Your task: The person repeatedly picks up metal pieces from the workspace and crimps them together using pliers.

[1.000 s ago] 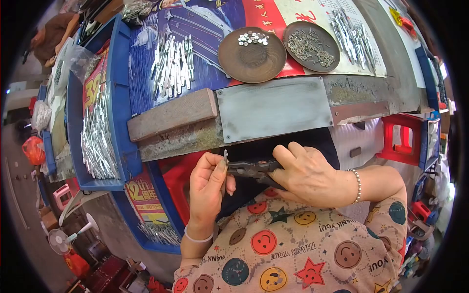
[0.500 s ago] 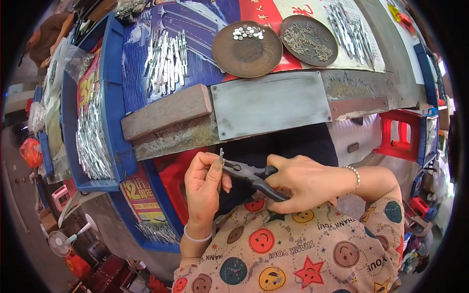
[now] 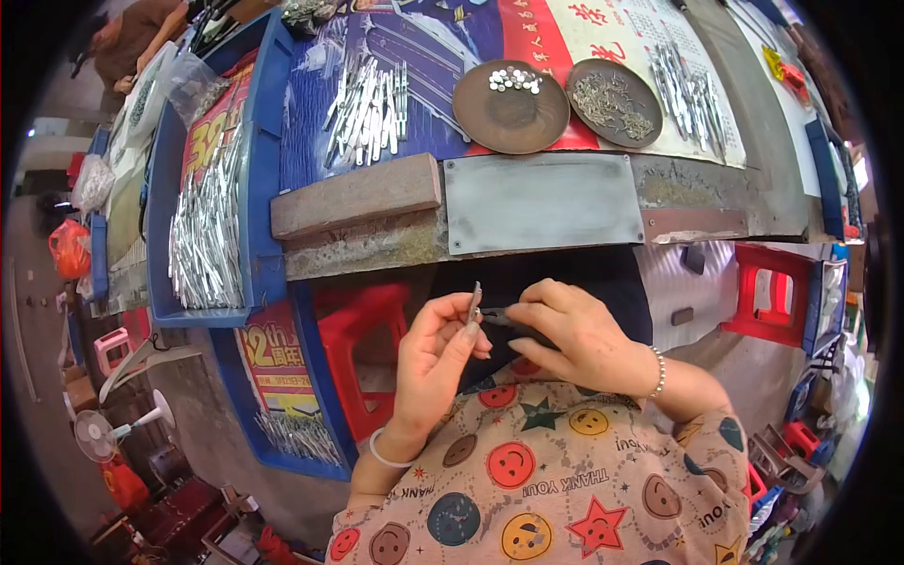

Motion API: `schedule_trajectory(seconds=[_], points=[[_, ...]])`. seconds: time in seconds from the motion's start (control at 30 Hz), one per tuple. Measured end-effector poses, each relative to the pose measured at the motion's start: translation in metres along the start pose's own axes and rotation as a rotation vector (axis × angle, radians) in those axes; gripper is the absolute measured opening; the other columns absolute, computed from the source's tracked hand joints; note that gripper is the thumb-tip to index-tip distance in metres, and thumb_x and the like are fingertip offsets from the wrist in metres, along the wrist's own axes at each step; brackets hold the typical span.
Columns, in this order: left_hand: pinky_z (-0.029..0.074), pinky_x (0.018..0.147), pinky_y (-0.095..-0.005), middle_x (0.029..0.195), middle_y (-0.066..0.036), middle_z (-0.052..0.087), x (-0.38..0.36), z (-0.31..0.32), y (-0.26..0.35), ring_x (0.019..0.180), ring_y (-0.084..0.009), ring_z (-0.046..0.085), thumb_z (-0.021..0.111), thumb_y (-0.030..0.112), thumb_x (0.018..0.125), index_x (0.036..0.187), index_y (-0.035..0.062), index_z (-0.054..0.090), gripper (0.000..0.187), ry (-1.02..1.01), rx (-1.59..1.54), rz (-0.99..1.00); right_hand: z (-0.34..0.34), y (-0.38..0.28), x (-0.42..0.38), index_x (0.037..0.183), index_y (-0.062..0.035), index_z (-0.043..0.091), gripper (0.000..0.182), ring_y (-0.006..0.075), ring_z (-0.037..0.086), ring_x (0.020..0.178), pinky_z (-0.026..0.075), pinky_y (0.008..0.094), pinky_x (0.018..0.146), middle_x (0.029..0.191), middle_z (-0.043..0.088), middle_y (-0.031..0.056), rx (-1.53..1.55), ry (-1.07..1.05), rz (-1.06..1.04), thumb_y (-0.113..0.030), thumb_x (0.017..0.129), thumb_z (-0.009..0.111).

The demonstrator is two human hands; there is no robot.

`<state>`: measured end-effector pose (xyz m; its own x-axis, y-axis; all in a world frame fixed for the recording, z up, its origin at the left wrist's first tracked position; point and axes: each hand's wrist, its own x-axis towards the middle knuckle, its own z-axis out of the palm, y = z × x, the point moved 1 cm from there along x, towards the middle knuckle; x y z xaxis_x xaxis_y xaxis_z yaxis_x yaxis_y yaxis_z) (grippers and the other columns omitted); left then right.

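Observation:
My left hand pinches a thin, flat metal piece upright between thumb and fingertips. Close on its right is my right hand, fingers curled over the pliers. Only a grey part of the pliers shows beside the left fingertips; their handles are hidden by the hand and the dark lap. Both hands are over the lap, just below the bench edge. On the bench beyond lies a worn metal plate, with a wooden block to its left.
A brown dish holds small round silver parts; another dish holds tiny pins. Metal strips lie loose at left, more strips at right. A blue bin is full of strips. Red stools stand below. A person is at far left.
The view has shifted, so the bench sits further right. My right hand has turned and its grip changed; the black plier handles, plain to see before, are now hidden. The left hand keeps the metal piece.

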<state>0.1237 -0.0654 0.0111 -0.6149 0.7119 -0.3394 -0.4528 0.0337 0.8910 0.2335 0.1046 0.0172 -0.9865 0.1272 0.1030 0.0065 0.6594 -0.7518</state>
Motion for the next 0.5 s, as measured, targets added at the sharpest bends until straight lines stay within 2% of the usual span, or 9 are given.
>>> schedule_trajectory(seconds=[0.07, 0.13, 0.2, 0.3, 0.33, 0.37, 0.43, 0.5], points=[[0.051, 0.073, -0.0225, 0.099, -0.005, 0.062, -0.004, 0.008, -0.003, 0.080, -0.0068, 0.059, 0.052, 0.007, 0.101, 0.130, -0.0023, 0.049, 0.030, -0.026, 0.013, 0.042, 0.002, -0.004, 0.005, 0.103, -0.0028, 0.065, 0.024, 0.0281, 0.062, 0.081, 0.051, 0.0374, 0.070, 0.097, 0.060, 0.0109, 0.152, 0.060, 0.020, -0.016, 0.083, 0.071], [0.048, 0.066, -0.0212, 0.097, -0.004, 0.061, -0.007, 0.014, -0.008, 0.077, -0.0075, 0.058, 0.052, 0.007, 0.101, 0.128, -0.0009, 0.051, 0.029, -0.064, -0.014, 0.067, 0.011, -0.005, 0.009, 0.100, -0.0015, 0.064, 0.018, 0.0285, 0.064, 0.070, 0.051, 0.0344, 0.059, 0.086, 0.060, 0.0112, 0.250, 0.165, -0.025, -0.009, 0.084, 0.068], [0.044, 0.059, -0.0185, 0.093, -0.004, 0.061, -0.012, 0.020, -0.012, 0.073, -0.0068, 0.055, 0.050, 0.008, 0.103, 0.129, 0.0022, 0.050, 0.027, -0.052, -0.012, 0.068, 0.012, -0.009, 0.011, 0.097, -0.0006, 0.064, 0.014, 0.0276, 0.064, 0.067, 0.050, 0.0337, 0.058, 0.083, 0.060, 0.0114, 0.317, 0.178, 0.018, -0.007, 0.084, 0.068], [0.042, 0.059, -0.0172, 0.096, -0.004, 0.061, -0.019, 0.022, -0.019, 0.074, -0.0052, 0.053, 0.048, 0.008, 0.103, 0.130, 0.0033, 0.048, 0.027, 0.011, 0.136, 0.185, 0.014, -0.016, 0.013, 0.092, 0.0005, 0.064, 0.011, 0.0261, 0.062, 0.064, 0.049, 0.0330, 0.056, 0.078, 0.059, 0.0115, 0.396, 0.240, 0.021, -0.005, 0.083, 0.068], [0.046, 0.068, -0.0185, 0.105, -0.006, 0.060, -0.020, 0.023, -0.024, 0.084, -0.0064, 0.055, 0.046, 0.006, 0.104, 0.132, 0.0032, 0.045, 0.029, 0.018, 0.241, 0.270, 0.016, -0.018, 0.014, 0.091, 0.0008, 0.063, 0.011, 0.0255, 0.061, 0.062, 0.049, 0.0328, 0.056, 0.077, 0.058, 0.0115, 0.419, 0.269, 0.003, -0.004, 0.083, 0.068], [0.049, 0.080, -0.0227, 0.114, -0.008, 0.057, -0.022, 0.026, -0.029, 0.096, -0.0098, 0.056, 0.042, 0.003, 0.103, 0.135, 0.0019, 0.039, 0.032, -0.008, 0.220, 0.340, 0.022, -0.018, 0.014, 0.087, -0.0001, 0.064, 0.010, 0.0239, 0.060, 0.060, 0.048, 0.0320, 0.054, 0.074, 0.058, 0.0097, 0.378, 0.371, -0.071, -0.003, 0.080, 0.070], [0.049, 0.088, -0.0269, 0.118, -0.011, 0.056, -0.029, 0.033, -0.030, 0.103, -0.0129, 0.056, 0.039, 0.001, 0.103, 0.137, 0.0008, 0.033, 0.034, -0.004, 0.359, 0.495, 0.028, -0.018, 0.014, 0.087, -0.0018, 0.064, 0.012, 0.0231, 0.059, 0.060, 0.046, 0.0310, 0.051, 0.072, 0.058, 0.0081, 0.265, 0.496, -0.270, -0.003, 0.077, 0.072], [0.052, 0.085, -0.0290, 0.108, -0.015, 0.064, -0.028, 0.039, -0.031, 0.097, -0.0174, 0.065, 0.043, 0.003, 0.103, 0.131, -0.0051, 0.041, 0.030, 0.086, 0.304, 0.579, 0.037, -0.016, 0.015, 0.085, -0.0038, 0.062, 0.013, 0.0234, 0.058, 0.059, 0.045, 0.0323, 0.048, 0.069, 0.056, 0.0070, 0.174, 0.544, -0.306, -0.003, 0.077, 0.072]])
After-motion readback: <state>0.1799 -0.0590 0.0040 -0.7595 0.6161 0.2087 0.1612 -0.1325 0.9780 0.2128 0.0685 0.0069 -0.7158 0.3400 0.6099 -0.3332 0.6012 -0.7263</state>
